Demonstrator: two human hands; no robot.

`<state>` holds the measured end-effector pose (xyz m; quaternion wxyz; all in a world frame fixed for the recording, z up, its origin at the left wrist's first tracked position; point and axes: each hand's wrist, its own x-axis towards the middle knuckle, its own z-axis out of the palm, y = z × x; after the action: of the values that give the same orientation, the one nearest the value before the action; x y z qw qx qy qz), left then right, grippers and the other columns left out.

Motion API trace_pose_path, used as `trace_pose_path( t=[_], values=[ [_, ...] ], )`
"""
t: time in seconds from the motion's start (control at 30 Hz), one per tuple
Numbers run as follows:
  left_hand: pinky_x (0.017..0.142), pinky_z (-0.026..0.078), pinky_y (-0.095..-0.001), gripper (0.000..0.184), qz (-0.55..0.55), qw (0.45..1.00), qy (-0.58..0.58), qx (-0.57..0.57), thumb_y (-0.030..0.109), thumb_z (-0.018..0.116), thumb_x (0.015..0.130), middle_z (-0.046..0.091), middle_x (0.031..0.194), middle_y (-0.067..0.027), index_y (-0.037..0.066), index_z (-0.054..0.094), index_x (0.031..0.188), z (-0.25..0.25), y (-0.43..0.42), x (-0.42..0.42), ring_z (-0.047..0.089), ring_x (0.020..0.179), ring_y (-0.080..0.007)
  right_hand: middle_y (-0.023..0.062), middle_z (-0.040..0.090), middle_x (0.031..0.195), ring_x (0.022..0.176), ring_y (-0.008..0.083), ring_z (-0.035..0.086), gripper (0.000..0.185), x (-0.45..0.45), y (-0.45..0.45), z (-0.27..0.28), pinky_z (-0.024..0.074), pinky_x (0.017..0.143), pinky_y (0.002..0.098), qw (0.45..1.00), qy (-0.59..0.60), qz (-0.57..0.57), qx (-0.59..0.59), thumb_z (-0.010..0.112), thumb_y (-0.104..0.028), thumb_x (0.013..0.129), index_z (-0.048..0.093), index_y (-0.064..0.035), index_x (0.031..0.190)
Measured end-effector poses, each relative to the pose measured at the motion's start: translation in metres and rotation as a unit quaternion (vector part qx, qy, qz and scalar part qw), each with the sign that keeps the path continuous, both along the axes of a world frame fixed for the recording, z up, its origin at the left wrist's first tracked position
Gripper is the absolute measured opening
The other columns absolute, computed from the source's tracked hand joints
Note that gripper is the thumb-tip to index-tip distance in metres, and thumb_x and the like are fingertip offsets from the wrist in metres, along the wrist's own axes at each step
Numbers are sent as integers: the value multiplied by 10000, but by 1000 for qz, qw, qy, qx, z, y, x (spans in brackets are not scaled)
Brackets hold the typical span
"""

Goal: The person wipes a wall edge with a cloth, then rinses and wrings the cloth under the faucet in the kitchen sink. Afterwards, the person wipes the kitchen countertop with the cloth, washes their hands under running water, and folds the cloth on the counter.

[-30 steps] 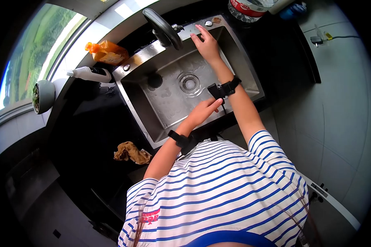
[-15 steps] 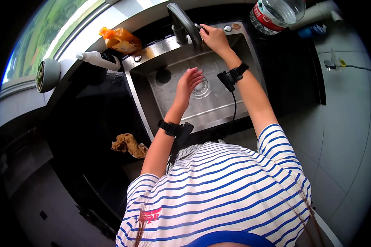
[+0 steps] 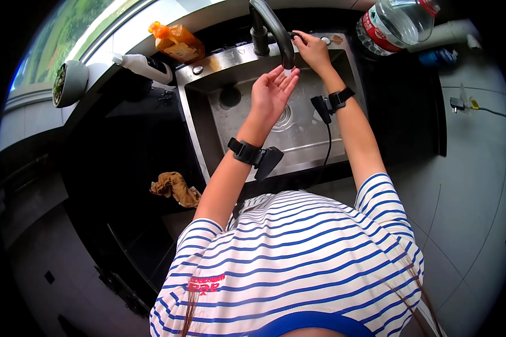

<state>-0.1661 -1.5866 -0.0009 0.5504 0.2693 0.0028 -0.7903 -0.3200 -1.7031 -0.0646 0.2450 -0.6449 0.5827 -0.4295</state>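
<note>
A dark curved faucet (image 3: 275,28) rises behind the steel sink (image 3: 194,121). My left hand (image 3: 272,92) is palm up with fingers stretched out under the spout, where a short whitish stream of water (image 3: 288,72) meets the fingertips. My right hand (image 3: 312,49) is closed on the faucet handle (image 3: 296,36), to the right of the spout. A round drain (image 3: 284,118) shows in the basin floor, partly behind my left hand. Both wrists carry black straps with small dark devices.
An orange pump bottle (image 3: 180,45) and a white bottle (image 3: 143,66) stand left of the faucet. A large clear bottle (image 3: 396,25) with a red label is at the right. A brown cloth (image 3: 177,189) lies on the black counter (image 3: 123,140). A potted plant (image 3: 70,84) sits by the window.
My left hand has moved up from over the drain to beneath the spout and turned palm up. Water now shows at its fingertips. My right hand stays at the handle; the view has shifted slightly.
</note>
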Motion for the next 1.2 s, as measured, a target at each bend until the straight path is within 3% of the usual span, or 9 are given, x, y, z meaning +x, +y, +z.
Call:
trace_pose_path(
  t=[0.13, 0.23, 0.27, 0.33, 0.43, 0.87, 0.97, 1.07, 1.2],
  values=[
    [1065, 409, -462, 307, -4, 1000, -1, 30, 111, 355, 903, 507, 1236, -280, -108, 457, 1093, -2, -2, -3, 494, 1204, -393, 188, 675, 811, 716, 250, 676, 361, 5, 13, 3, 514, 679, 313, 996, 81, -10, 23, 613, -288, 887, 636, -48, 1155],
    [1055, 393, -434, 312, 1, 999, 8, 34, 150, 384, 906, 540, 1185, -232, -81, 486, 1089, -21, 1, -2, 512, 1173, -343, 158, 614, 1180, 1060, 237, 598, 488, 20, 49, 10, 451, 951, 317, 908, -406, -66, 82, 514, -336, 966, 530, 77, 1227],
    [1055, 393, -434, 312, 2, 999, 9, 34, 150, 384, 906, 540, 1185, -232, -81, 486, 1089, -20, 1, -3, 512, 1173, -343, 158, 614, 1180, 1060, 237, 598, 488, 26, 72, 25, 451, 951, 317, 908, -405, -65, 82, 514, -336, 966, 530, 77, 1227],
    [1023, 385, -393, 330, 31, 995, -69, 59, 191, 407, 905, 563, 1136, -175, -51, 522, 1097, -16, 4, -5, 524, 1114, -279, 138, 609, 1165, 1137, 224, 547, 443, 41, 105, 45, 414, 1005, 345, 664, -687, -93, 280, 460, -350, 983, 578, 28, 1181],
    [1015, 381, -371, 366, 63, 994, -82, 43, 233, 394, 919, 607, 1116, -126, -36, 555, 1108, -16, 5, -13, 540, 1092, -235, 113, 593, 1107, 1045, 209, 558, 439, 61, 119, 43, 441, 966, 341, 631, -737, -119, 209, 436, -350, 988, 567, 31, 1162],
    [1011, 406, -384, 457, 143, 985, -95, -22, 208, 344, 861, 627, 1153, -157, -54, 606, 1128, 13, 13, -19, 566, 1088, -251, 81, 648, 1041, 963, 223, 607, 350, 80, 118, 46, 487, 886, 381, 618, -747, -134, 204, 451, -305, 936, 644, -26, 1022],
    [1016, 404, -385, 465, 148, 987, -44, -53, 207, 343, 857, 628, 1154, -154, -50, 604, 1142, 7, 30, 5, 572, 1083, -259, 40, 639, 862, 881, 200, 614, 205, 107, 142, 78, 481, 851, 342, 570, -795, -58, 199, 464, -237, 902, 574, -84, 823],
    [1010, 409, -383, 473, 184, 980, -72, -23, 215, 335, 856, 630, 1151, -148, -41, 607, 1146, 1, 60, 38, 575, 1085, -262, 82, 650, 1035, 949, 229, 617, 342, 138, 160, 40, 501, 861, 384, 634, -727, -108, 238, 459, -314, 933, 642, -36, 1012],
    [990, 429, -402, 489, 247, 963, -89, 57, 235, 319, 859, 625, 1154, -148, -29, 608, 1151, -34, 103, 102, 576, 1088, -273, 95, 659, 997, 931, 240, 625, 363, 204, 200, 2, 505, 857, 382, 617, -709, -90, 330, 434, -320, 944, 651, -32, 984]
  ],
)
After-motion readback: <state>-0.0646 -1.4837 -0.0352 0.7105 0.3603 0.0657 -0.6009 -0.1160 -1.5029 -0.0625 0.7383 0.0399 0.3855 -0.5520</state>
